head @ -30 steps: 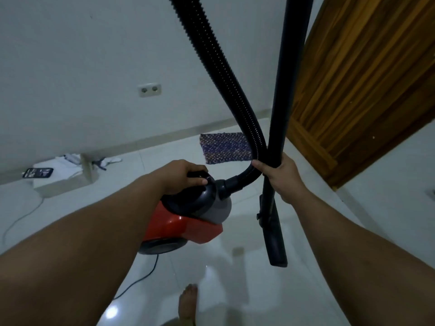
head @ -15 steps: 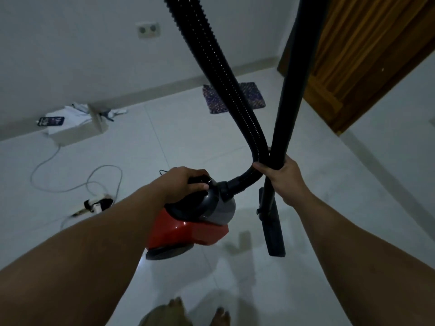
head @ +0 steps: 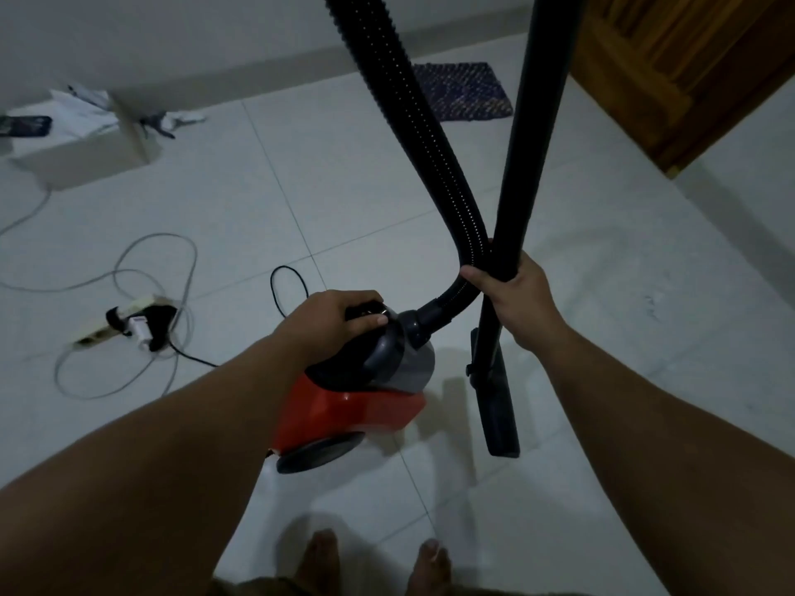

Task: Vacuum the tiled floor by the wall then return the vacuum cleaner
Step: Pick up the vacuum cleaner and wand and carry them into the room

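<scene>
upright wand (head: 522,165), nozzle (head: 499,406) down, right hand (head: 518,301) gripping

The vacuum cleaner (head: 344,406), red-bodied with a dark grey top and a black wheel, is hanging tilted above the white tiled floor (head: 344,200). Its ribbed black hose (head: 413,122) is curving up out of view, crossing the rigid black tube (head: 529,144), whose flat nozzle (head: 499,406) is pointing down.

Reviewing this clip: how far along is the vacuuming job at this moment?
Done: cannot confirm any floor was vacuumed. In hand: left hand grips the red vacuum cleaner by its top; right hand clamps hose and wand together, nozzle pointing down. Left: it stays plugged into the power strip; setting it down.
</scene>
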